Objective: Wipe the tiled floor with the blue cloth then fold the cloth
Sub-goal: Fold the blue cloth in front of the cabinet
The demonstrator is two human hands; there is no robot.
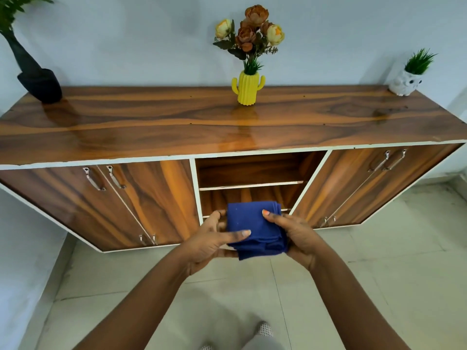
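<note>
Folded blue cloth (254,229) at lower centre of frame, held above tiled floor (379,286), pinched by left hand (211,245) and right hand (295,238), thumbs on top, before wooden sideboard (177,122).

- Bright, even, soft daylight throughout — source itself out of view.
- Broad glossy sheen across the cabinet top (227,122), strongest near the middle, with a blurred reflection of the yellow vase (247,90) below it.
- Faint, diffuse shadows on the wall (126,41) behind the plants.
- Strong wide-angle bending — cabinet ends bowed down and away, dark planter (38,79) leaning at the left edge.
- Slightly soft overall, mild smearing on the floor tiles (379,274).
</note>
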